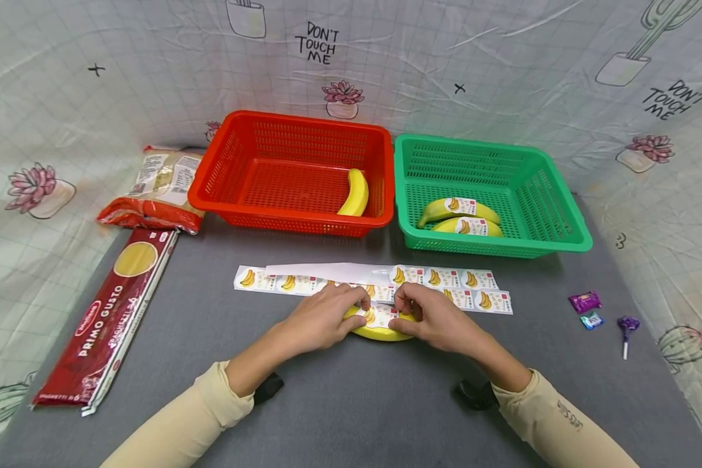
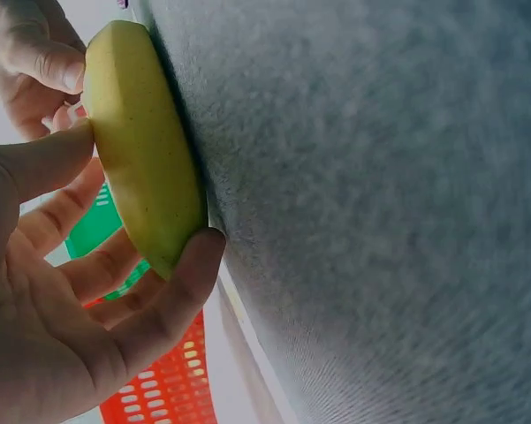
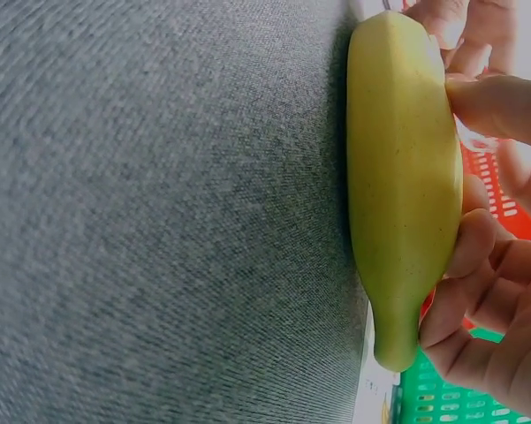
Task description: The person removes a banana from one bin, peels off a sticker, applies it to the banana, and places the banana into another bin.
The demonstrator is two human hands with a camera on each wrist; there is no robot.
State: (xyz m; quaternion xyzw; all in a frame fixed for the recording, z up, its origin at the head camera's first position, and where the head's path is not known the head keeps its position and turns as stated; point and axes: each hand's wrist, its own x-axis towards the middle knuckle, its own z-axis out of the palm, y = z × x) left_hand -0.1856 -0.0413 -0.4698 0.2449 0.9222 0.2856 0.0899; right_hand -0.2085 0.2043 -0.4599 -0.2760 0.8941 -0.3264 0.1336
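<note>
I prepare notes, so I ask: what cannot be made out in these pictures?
Head: ends of the label, behind the left hand and right hand.
Both wrist views: most of that label, behind the held banana.
Head: near end of lone banana in red basket, behind its front wall.
Head: print on purple wrapper, too small.

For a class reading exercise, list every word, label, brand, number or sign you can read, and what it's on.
"DON'T TOUCH ME": twice, backdrop sheet.
"PRIMO GUSTO": spaghetti pack.
"SPAGHETTI": same pack.
"6": same pack.
"Melissa", apparently: same pack's logo.
Crosses and a "3"-like mark: sheet.
Too small or blurred: banana stickers, right sleeve, sweet wrappers, bag labels.
</note>
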